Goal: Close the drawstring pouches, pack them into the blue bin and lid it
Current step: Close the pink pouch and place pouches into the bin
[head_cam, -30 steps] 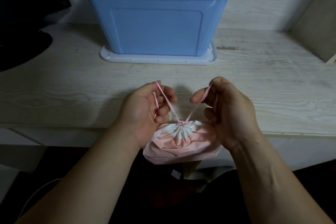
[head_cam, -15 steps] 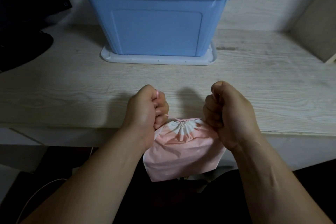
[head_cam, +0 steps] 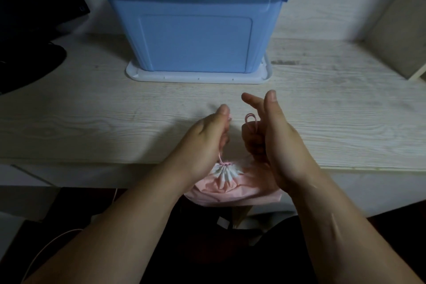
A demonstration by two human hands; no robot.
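A pink drawstring pouch [head_cam: 232,189] hangs at the desk's front edge, its white-lined mouth gathered tight. My left hand [head_cam: 205,143] pinches one pink cord that rises from the gathered mouth. My right hand [head_cam: 274,136] holds a loop of the pink drawstring [head_cam: 250,121] under its curled lower fingers, while its thumb and forefinger stick out straight. The blue bin [head_cam: 193,30] stands open at the back of the desk, on top of its pale lid [head_cam: 198,76]. The inside of the bin is hidden from here.
A pale wood-grain desk [head_cam: 92,117] carries everything. A dark monitor and its round base [head_cam: 27,62] sit at the far left. A beige panel [head_cam: 401,37] leans at the far right. A thin pink cable [head_cam: 46,246] runs below the desk edge at lower left.
Both hands were pulling the cords apart, then closed into fists beside the pouch. Now they have come together above the pouch, and the right thumb and forefinger have straightened, with a cord loop showing.
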